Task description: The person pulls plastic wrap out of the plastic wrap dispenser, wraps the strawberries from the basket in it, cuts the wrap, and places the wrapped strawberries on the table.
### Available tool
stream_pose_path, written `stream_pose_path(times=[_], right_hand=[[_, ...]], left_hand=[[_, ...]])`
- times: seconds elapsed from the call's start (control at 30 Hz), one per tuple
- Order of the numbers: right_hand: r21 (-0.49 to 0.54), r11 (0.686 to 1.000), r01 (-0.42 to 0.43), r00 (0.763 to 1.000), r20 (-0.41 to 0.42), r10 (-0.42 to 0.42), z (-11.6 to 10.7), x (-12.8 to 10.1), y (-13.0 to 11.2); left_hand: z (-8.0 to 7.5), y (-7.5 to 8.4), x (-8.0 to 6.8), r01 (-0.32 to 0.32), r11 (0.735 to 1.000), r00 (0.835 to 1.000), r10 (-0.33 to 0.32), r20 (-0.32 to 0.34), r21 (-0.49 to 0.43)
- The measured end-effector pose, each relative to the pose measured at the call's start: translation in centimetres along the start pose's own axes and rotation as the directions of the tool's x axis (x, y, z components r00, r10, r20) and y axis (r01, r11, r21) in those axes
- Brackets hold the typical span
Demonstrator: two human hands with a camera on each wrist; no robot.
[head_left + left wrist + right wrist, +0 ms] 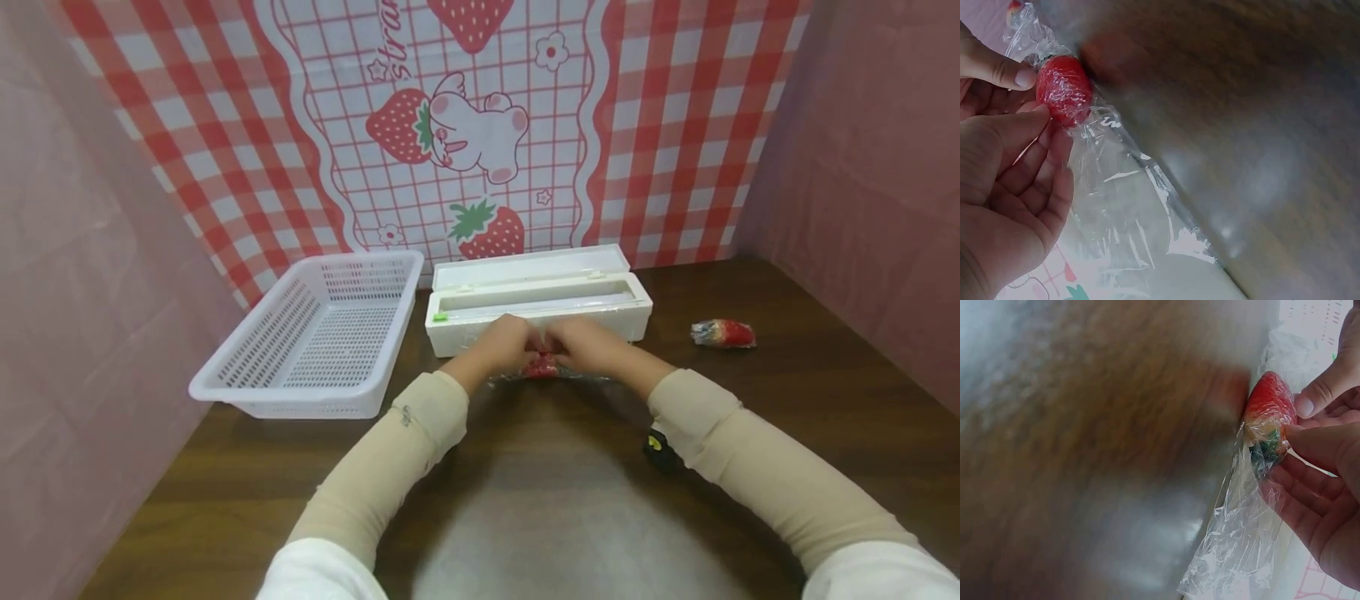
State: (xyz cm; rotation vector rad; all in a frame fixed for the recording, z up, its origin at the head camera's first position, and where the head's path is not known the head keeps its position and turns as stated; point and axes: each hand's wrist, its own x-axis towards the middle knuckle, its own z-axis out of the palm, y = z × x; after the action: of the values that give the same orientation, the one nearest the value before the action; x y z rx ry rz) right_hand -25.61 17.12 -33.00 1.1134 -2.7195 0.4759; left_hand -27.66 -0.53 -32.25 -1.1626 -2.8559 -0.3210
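A red strawberry (542, 365) with a green leafy end sits in clear cling film, just in front of the white film box. My left hand (508, 343) pinches it from the left with thumb and fingers. From the other side my right hand (588, 344) pinches it too, near the green end (1265, 450). Loose cling film (1125, 206) trails from the strawberry on both sides, crumpled in the right wrist view. Behind the hands, the cling film box (540, 327) stands with its lid raised, a film roll (540, 305) inside. Fingers partly hide the strawberry in the head view.
A white perforated basket (397, 358) stands on the left of the brown table (225, 492). To the right lies another film-wrapped strawberry (723, 333). A checked strawberry-print cloth (667, 125) hangs behind, with pink cloth (870, 183) at the sides.
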Motion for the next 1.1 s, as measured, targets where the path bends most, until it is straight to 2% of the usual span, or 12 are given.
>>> stream_pose_path(times=[0.23,0.4,0.5,0.57,0.63,0.67,0.77,0.83,0.87,0.93,1.0,1.1], right_hand=[[0.029,0.999,-0.014,1.0,0.016,0.014,0.3,0.3,0.3],[0.035,0.999,-0.022,0.999,0.025,0.021,0.3,0.4,0.2],[0.02,0.999,-0.031,0.999,0.025,0.031,0.2,0.6,0.0],[0.007,0.999,-0.047,0.999,0.017,0.047,-0.1,0.7,-0.2],[-0.004,0.998,-0.062,0.998,-0.004,0.062,-0.3,0.8,-0.5],[-0.008,0.998,-0.07,0.997,-0.018,0.07,-0.5,0.8,-0.6],[0.007,0.995,-0.096,0.993,-0.064,0.096,-0.9,1.2,-1.1],[0.029,0.994,-0.102,0.991,-0.088,0.104,-0.9,1.5,-1.3],[0.043,0.994,-0.104,0.989,-0.098,0.107,-0.9,1.8,-1.5],[0.063,0.992,-0.108,0.987,-0.115,0.115,-0.8,2.2,-1.8],[0.073,0.993,-0.091,0.987,-0.13,0.1,-0.6,2.8,-2.2],[0.077,0.995,-0.07,0.987,-0.142,0.08,-0.3,4.1,-2.9]], left_hand=[[0.3,-0.4,0.1,0.009,0.999,1.0,-0.009,-0.021,-0.031],[0.0,-1.0,-0.7,0.028,0.994,1.0,-0.028,0.001,-0.108],[-0.6,-1.4,-1.7,0.083,0.979,0.996,-0.086,-0.011,-0.188],[-1.3,-1.8,-2.5,0.145,0.962,0.985,-0.162,-0.058,-0.231],[-1.9,-2.1,-3.3,0.223,0.936,0.951,-0.271,-0.15,-0.272],[-2.2,-2.3,-3.7,0.259,0.927,0.923,-0.32,-0.214,-0.27],[-2.7,-2.9,-4.8,0.365,0.893,0.809,-0.444,-0.384,-0.263],[-2.8,-3.3,-5.4,0.425,0.864,0.746,-0.503,-0.437,-0.27],[-2.7,-3.5,-5.6,0.451,0.848,0.725,-0.53,-0.44,-0.278],[-2.5,-3.9,-5.8,0.494,0.812,0.698,-0.584,-0.415,-0.311],[-2.3,-4.2,-5.9,0.528,0.774,0.678,-0.631,-0.376,-0.349],[-1.9,-4.9,-5.8,0.547,0.743,0.656,-0.666,-0.355,-0.384]])
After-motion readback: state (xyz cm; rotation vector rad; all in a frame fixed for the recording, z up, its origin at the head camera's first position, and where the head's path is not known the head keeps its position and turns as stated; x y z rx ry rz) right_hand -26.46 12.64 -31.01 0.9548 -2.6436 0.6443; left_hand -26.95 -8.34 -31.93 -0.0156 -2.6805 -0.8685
